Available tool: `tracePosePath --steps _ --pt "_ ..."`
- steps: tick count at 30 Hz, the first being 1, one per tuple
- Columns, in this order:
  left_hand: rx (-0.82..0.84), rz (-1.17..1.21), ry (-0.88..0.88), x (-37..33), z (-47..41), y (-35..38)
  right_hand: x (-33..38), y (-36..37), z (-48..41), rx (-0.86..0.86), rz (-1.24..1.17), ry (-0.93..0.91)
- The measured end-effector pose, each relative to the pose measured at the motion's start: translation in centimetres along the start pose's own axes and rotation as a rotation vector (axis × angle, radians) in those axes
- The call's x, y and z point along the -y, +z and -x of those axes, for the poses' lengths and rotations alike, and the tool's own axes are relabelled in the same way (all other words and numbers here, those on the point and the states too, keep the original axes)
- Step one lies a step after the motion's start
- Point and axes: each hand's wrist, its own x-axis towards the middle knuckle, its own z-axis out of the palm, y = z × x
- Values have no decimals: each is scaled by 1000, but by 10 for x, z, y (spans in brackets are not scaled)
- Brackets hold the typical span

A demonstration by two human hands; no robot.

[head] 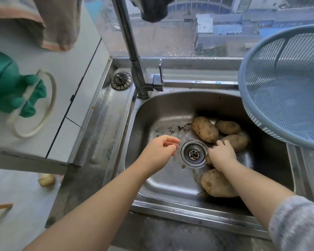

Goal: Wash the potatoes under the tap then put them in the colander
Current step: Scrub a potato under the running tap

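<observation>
Five soil-flecked potatoes [205,129] are lying along the right side of the stainless-steel sink [161,115], just right of the drain [194,153]. The person's right hand [222,154] is reaching down among them, fingers curled over a small one beside the drain; whether it is actually gripping cannot be told. The left hand [159,151] is hovering over the basin left of the drain, fingers loosely bent, holding nothing. A blue-grey plastic colander [283,87] is sitting at the sink's far right corner, overhanging the basin, right of the tap [127,38].

A green glove [9,89] sits at left below a hanging towel [62,24].
</observation>
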Motion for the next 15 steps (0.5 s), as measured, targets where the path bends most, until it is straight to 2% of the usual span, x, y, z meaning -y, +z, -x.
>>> tracePosePath --steps 4,7,9,12,15 --pt "0 2 -4 0 -1 0 1 0 0 -53 -16 -26" --pt "0 36 -8 -2 -1 1 2 -10 9 -149 -156 -27" --pt "-8 63 -11 -2 1 0 6 -28 19 -208 -405 -16" --pt "-54 70 4 -2 4 -7 9 -67 38 -317 -945 39" --pt "24 125 40 -6 13 -18 3 -111 59 -284 -1363 -17"
